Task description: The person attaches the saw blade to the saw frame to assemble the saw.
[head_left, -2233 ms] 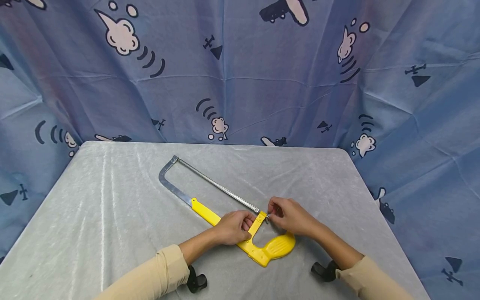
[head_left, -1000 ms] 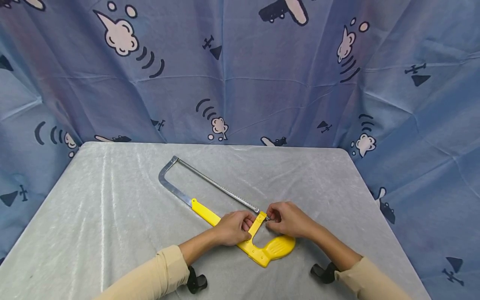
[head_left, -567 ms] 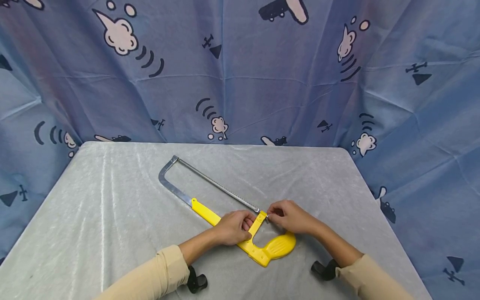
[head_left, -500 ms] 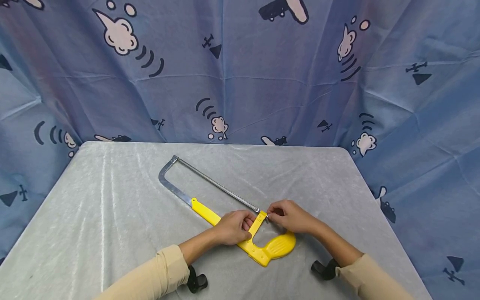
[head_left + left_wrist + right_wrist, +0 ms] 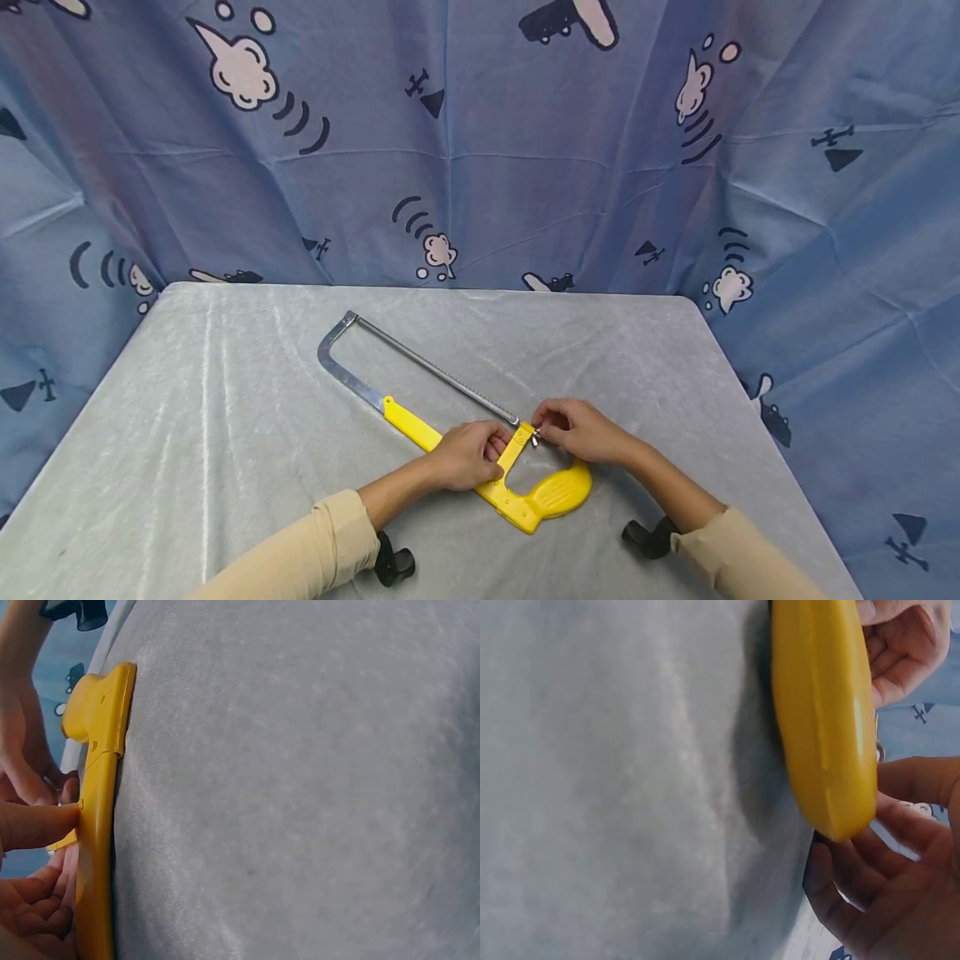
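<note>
A hacksaw (image 5: 411, 423) with a yellow handle and a steel front bow lies aslant on the table. Its blade (image 5: 437, 369) runs along the far side, from the bow's tip to the yellow post. My left hand (image 5: 463, 455) grips the yellow frame beside that post; the left wrist view shows its thumb (image 5: 41, 825) pressed on the frame. At the post's outer side sits a small metal wing nut (image 5: 536, 438), which my right hand (image 5: 583, 430) pinches with thumb and forefinger. In the right wrist view the rounded yellow handle (image 5: 825, 712) partly hides those fingers.
Grey plush cloth covers the table (image 5: 247, 467). Behind it and at both sides hangs a blue printed curtain (image 5: 480, 150). Black wrist cameras (image 5: 393, 562) are strapped below both forearms.
My right fingers have shifted and turned slightly back and forth at the wing nut, whose wings show more plainly now. The left hand and the hacksaw have stayed in place.
</note>
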Demonstrator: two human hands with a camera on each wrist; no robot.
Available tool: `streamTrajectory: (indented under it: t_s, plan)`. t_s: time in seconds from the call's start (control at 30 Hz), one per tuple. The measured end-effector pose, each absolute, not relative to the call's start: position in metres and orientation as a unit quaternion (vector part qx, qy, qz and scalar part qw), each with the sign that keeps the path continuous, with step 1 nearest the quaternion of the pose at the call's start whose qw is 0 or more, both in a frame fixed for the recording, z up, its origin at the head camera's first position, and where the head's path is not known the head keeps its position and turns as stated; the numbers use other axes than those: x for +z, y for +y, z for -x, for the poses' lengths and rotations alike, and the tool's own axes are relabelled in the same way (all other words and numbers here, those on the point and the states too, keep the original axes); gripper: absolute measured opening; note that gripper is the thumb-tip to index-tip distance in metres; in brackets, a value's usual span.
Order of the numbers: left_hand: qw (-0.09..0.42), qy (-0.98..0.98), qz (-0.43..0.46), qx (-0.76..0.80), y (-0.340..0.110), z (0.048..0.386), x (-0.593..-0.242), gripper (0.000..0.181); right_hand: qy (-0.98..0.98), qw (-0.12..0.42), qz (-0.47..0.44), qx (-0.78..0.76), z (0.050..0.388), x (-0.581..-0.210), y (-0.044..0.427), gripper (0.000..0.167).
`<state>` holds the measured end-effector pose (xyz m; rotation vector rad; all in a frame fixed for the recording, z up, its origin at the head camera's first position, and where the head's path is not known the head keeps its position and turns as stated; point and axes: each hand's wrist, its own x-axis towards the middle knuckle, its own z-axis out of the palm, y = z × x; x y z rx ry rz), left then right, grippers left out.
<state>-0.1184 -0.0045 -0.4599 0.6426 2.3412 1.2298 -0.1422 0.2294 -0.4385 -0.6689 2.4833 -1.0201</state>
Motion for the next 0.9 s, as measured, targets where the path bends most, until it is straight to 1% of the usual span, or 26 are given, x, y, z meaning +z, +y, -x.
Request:
streamTrajectory:
  t_s: [0.07,0.23,0.33,0.5,0.57,0.73,0.9]
  plan:
    - [0.209,0.841,-0.231,0.443,-0.004,0.118,-0.46,0.031,0.895,0.153,0.238,-0.345,0.139,-0.438,0.228,0.005]
    - [0.209,0.843,-0.23,0.439,-0.004,0.118,-0.46,0.031,0.921,0.06,0.263,-0.281,0.131,-0.437,0.225,0.008]
    - [0.21,0.844,-0.23,0.438,-0.005,0.118,-0.46,0.031,0.929,0.026,0.282,-0.239,0.128,-0.436,0.224,0.008]
    - [0.21,0.843,-0.229,0.439,-0.005,0.118,-0.461,0.031,0.939,0.014,0.287,-0.187,0.125,-0.437,0.221,0.024]
    - [0.21,0.842,-0.229,0.44,-0.005,0.118,-0.461,0.031,0.941,0.006,0.291,-0.171,0.124,-0.438,0.219,0.027]
    - [0.215,0.841,-0.227,0.441,-0.004,0.118,-0.46,0.031,0.942,-0.02,0.305,-0.143,0.124,-0.44,0.218,0.027]
    - [0.217,0.841,-0.227,0.44,-0.004,0.118,-0.46,0.031,0.94,-0.024,0.31,-0.142,0.125,-0.44,0.218,0.026]
